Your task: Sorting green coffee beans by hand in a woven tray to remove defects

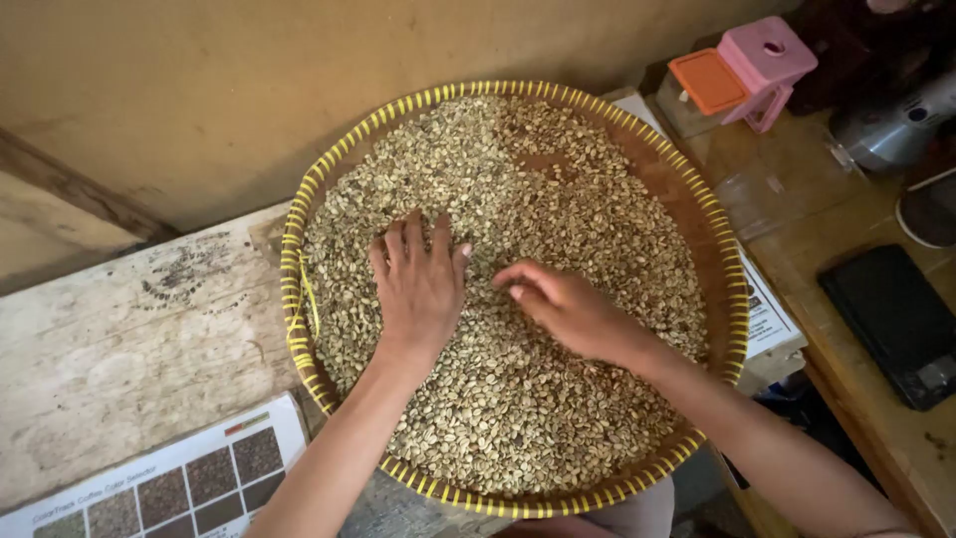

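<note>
At the near edge, a printed chart of brown colour swatches (169, 488) lies on the pale, worn surface (119, 349), cut off by the frame's bottom. Just beyond it sits a round woven tray (299, 299) with a yellow-banded rim, filled with pale green beans (518, 399) spread in a loose layer.

The left hand (418, 289) lies flat on the beans, its fingers (413, 239) held close together, palm down. The right hand (568, 309) hovers just beside it over the middle of the tray, its fingers (528, 284) curled and drawn together as if pinching a bean or two, though what sits between them is too small to tell.

The beans look small, hard, dry and light; they would likely roll and slip aside under a push, so single ones seem best taken with the fingertips, and heaps with a cupped palm. The tray looks light but flexible; its rim seems the place to grip it.

Farther off, at the right, are a dark flat device (896, 319), an orange-and-pink container (747, 70) and a metallic object (886, 130) partly out of frame; papers (772, 319) are mostly hidden beneath the tray.
</note>
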